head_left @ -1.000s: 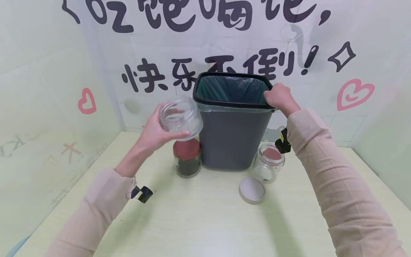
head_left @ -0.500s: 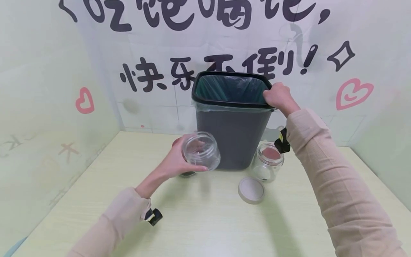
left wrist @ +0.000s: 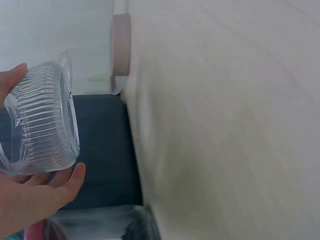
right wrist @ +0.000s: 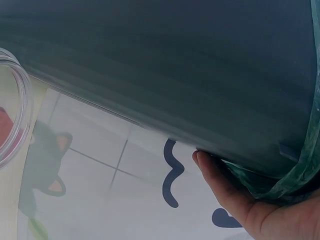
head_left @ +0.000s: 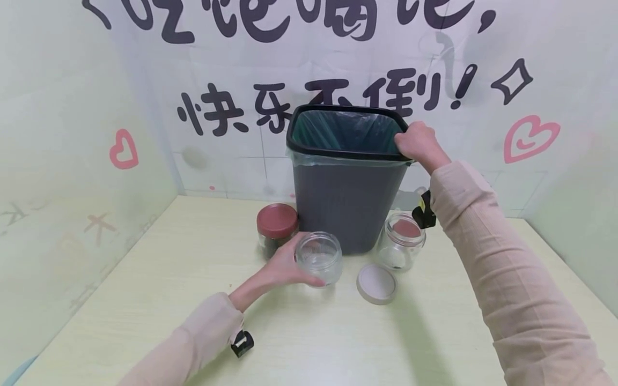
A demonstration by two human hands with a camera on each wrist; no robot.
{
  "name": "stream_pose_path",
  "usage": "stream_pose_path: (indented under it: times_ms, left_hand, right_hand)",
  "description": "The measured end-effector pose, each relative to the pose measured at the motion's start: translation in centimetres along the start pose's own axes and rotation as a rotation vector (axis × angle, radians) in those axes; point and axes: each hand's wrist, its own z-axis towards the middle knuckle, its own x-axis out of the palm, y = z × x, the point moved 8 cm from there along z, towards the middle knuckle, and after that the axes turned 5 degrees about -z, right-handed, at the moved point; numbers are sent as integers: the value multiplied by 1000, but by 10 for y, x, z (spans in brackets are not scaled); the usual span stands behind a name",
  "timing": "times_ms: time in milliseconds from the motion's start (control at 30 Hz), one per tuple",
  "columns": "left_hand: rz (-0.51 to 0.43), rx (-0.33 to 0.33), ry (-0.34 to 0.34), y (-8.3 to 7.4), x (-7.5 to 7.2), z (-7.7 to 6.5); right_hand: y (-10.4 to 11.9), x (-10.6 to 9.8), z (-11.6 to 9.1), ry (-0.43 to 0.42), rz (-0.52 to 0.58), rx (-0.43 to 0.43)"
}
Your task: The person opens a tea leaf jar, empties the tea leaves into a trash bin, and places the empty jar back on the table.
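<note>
Lettered wall (head_left: 270, 177) behind pale table (head_left: 338, 343). Head: left hand (head_left: 285, 266) clamped on clear glass jar (head_left: 321, 260), in front of grey bin (head_left: 343, 203); right hand (head_left: 420, 143) grips bin rim (head_left: 347, 155). Left wrist: thumb, fingers (left wrist: 74, 181) round ribbed jar. Right wrist: hand against bin.

Held jar (head_left: 322, 261) — before bin (head_left: 345, 201); lid (head_left: 376, 284) right

Clear ribbed jar (left wrist: 45, 120), grey bin (head_left: 345, 209), black rim (head_left: 347, 155), green liner (head_left: 333, 131), red lid (head_left: 277, 220), pink hearts (head_left: 526, 143)
</note>
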Motion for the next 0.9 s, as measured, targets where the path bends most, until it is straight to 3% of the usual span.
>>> stream_pose_path:
  times_ms: [167,433,900]
  left_hand:
    - [74,-37,10,11,14,0]
    - [161,-19,59,11,31,3]
    - [204,3,113,9,49,10]
  right_hand:
    - [0,1,0,6,2,14]
    - [-1,1,0,14,4,30]
    - [0,-1,1,-19,2,3]
